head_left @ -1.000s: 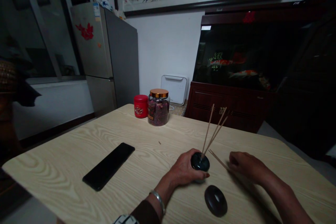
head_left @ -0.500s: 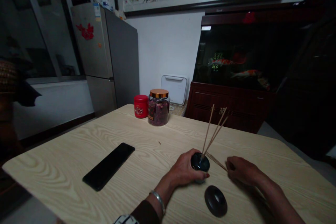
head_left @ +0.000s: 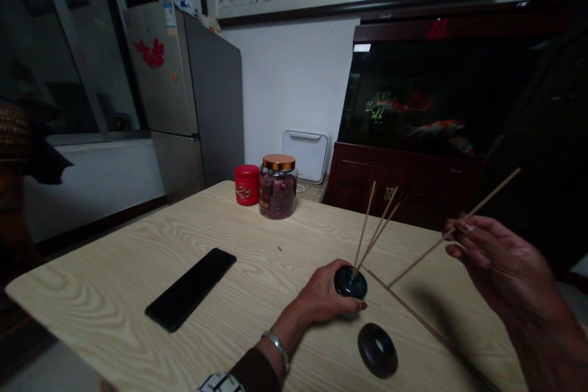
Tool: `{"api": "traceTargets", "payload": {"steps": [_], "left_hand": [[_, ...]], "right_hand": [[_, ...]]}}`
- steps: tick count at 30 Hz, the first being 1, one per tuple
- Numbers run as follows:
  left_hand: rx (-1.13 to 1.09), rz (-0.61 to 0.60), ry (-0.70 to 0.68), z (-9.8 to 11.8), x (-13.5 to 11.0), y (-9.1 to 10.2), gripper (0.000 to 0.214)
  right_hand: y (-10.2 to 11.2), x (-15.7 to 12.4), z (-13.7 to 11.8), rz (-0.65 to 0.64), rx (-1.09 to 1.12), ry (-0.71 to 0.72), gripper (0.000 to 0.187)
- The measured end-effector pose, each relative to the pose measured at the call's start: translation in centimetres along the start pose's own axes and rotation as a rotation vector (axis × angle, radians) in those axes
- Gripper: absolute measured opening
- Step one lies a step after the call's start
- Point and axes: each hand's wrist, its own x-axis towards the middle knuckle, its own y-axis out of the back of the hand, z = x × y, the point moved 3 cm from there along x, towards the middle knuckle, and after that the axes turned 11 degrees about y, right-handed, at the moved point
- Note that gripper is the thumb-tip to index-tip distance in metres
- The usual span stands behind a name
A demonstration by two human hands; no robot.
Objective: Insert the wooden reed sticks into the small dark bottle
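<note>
My left hand [head_left: 324, 291] is wrapped round a small dark glass diffuser bottle [head_left: 350, 282] standing on the table. Several thin reed sticks [head_left: 377, 233] fan upward out of its neck. At the right, my right hand [head_left: 500, 257] is raised above the tabletop, pinching one reed stick [head_left: 425, 255] between thumb and fingers; the stick slants down to the left. Another long reed [head_left: 427, 321] lies on the table, running from beside the bottle to the lower right. A dark, round, ring-like piece [head_left: 377, 350] rests just in front of the bottle.
On the pale wood table [head_left: 257, 306] lies a black phone [head_left: 191, 289] at left. A red canister [head_left: 247, 185] and a copper-lidded jar of dried flowers [head_left: 278, 187] stand at the far edge. Beyond are a fridge [head_left: 214, 98] and a fish tank [head_left: 427, 98].
My right hand has lifted off the table and moved to the right, now holding one reed stick up. The left hand and the bottle have stayed in place.
</note>
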Motion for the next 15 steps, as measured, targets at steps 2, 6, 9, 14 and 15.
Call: {"api": "traceTargets", "payload": {"steps": [2,6,9,14,15], "left_hand": [[-0.008,-0.004,0.001,0.0,0.0,0.0,0.061],[-0.001,-0.003,-0.010,-0.1,0.0,0.0,0.060],[0.018,0.006,-0.017,-0.2,0.1,0.0,0.062],[0.006,-0.002,0.005,-0.2,0.1,0.0,0.065],[0.005,-0.003,0.007,-0.1,0.0,0.0,0.064]], "right_hand": [[-1.5,-0.9,-0.5,0.074,0.117,-0.076,0.027],[-3.7,-2.2,-0.4,0.073,0.126,-0.066,0.028],[-4.2,-2.6,0.2,0.020,0.049,-0.027,0.027],[-5.2,-3.2,0.8,-0.088,-0.027,-0.017,0.025],[-5.6,-3.4,0.8,-0.117,-0.037,-0.017,0.025]]}}
